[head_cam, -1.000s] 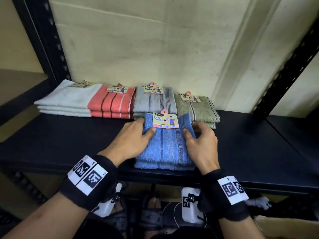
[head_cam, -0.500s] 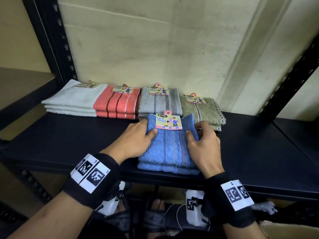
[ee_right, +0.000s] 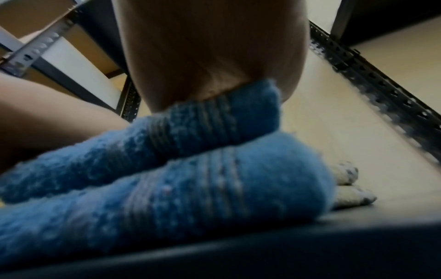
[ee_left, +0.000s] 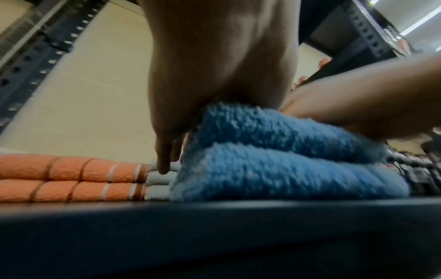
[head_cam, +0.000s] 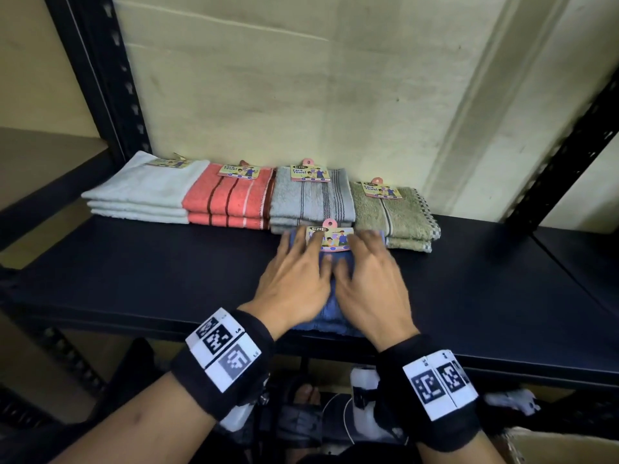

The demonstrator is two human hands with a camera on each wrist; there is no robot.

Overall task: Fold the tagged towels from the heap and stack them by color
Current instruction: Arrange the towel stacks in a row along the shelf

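Both hands flat on the blue stack (head_cam: pixel 330 316), 2 towels, at the shelf (head_cam: pixel 167 279) front edge: left hand (head_cam: pixel 294 279) and right hand (head_cam: pixel 370 283), fingers straight, spread, pressing. Back row: white stack (head_cam: pixel 140 192) of 3, orange stack (head_cam: pixel 231 202) of 2, grey stack (head_cam: pixel 311 202), olive stack (head_cam: pixel 392 216) of 2. 5 tags visible.

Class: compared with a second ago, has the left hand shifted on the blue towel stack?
Yes. The left hand has slid from the blue towel stack's left edge onto its top, toward the paper tag.
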